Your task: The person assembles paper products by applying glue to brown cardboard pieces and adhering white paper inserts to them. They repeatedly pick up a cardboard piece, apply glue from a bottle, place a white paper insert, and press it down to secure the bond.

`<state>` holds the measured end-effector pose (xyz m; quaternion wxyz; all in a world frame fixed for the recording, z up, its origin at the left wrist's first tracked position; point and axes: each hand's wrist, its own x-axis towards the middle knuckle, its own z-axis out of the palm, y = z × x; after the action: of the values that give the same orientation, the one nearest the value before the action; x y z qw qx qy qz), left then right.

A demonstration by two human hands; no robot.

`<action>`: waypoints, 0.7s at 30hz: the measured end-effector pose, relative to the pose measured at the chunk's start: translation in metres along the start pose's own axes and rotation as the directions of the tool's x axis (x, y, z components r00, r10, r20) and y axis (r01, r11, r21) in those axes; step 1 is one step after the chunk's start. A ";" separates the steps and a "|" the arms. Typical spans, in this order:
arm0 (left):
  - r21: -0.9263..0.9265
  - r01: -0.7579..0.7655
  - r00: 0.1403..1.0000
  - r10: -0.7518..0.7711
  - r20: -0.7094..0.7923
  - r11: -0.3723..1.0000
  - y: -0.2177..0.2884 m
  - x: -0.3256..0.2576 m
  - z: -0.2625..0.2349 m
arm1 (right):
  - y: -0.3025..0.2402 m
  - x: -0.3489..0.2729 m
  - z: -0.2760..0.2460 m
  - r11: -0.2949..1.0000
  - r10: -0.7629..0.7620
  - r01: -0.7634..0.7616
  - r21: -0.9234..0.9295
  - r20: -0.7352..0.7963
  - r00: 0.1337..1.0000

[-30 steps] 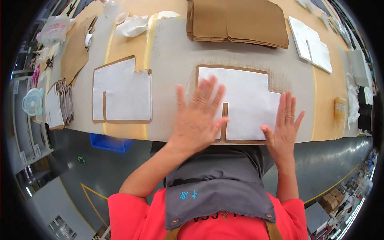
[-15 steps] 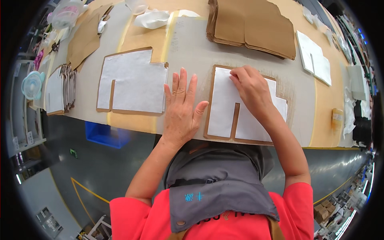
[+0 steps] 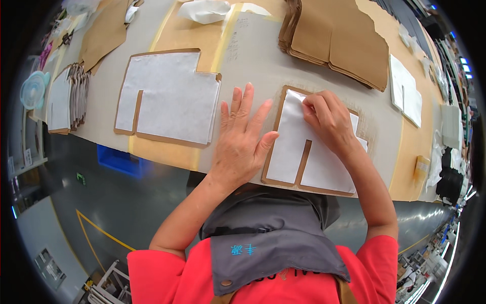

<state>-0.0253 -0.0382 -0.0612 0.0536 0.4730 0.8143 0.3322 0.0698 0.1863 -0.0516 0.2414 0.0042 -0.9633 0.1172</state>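
Note:
A white sheet (image 3: 286, 147) with a narrow slot lies on a slightly larger brown panel (image 3: 277, 126) at the table's near edge. My right hand (image 3: 328, 121) is closed in a pinch on the sheet near its far edge, where the white surface looks puckered. Just left of that panel, my left hand (image 3: 242, 134) is open, palm down with fingers spread, its thumb at the panel's left edge. Further left lies a similar brown panel (image 3: 129, 133) topped by a white sheet (image 3: 167, 101), with a matching slot and stepped corner.
Behind my right hand sits a stack of brown panels (image 3: 336, 38). White cut sheets (image 3: 405, 91) lie to its right. At the far left, several white-and-brown pieces (image 3: 66, 99) stand near a light-blue fan (image 3: 34, 91). A blue bin (image 3: 119, 161) is on the floor below the table.
The view has shifted a little. My left hand's fingers have spread wider and lean right, toward the sheet. The right hand keeps its pinch, and the sheet's far edge now looks more puckered.

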 end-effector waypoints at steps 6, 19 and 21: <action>-0.074 -0.049 0.998 0.046 -0.047 0.996 0.005 0.024 0.015 | 0.007 -0.005 0.004 0.993 -0.114 0.113 -0.011 -0.082 0.990; -0.143 -0.202 0.979 0.197 -0.050 0.969 0.005 0.057 0.032 | 0.022 -0.028 -0.032 0.994 -0.019 0.018 0.112 0.003 1.000; -0.155 -0.204 0.979 0.199 -0.050 0.967 0.004 0.056 0.032 | 0.021 -0.015 -0.045 0.991 0.059 -0.074 0.114 0.136 0.989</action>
<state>-0.0400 0.0235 -0.0710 0.0434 0.5418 0.7336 0.4079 0.1026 0.2167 -0.0244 0.1724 -0.0058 -0.9681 0.1819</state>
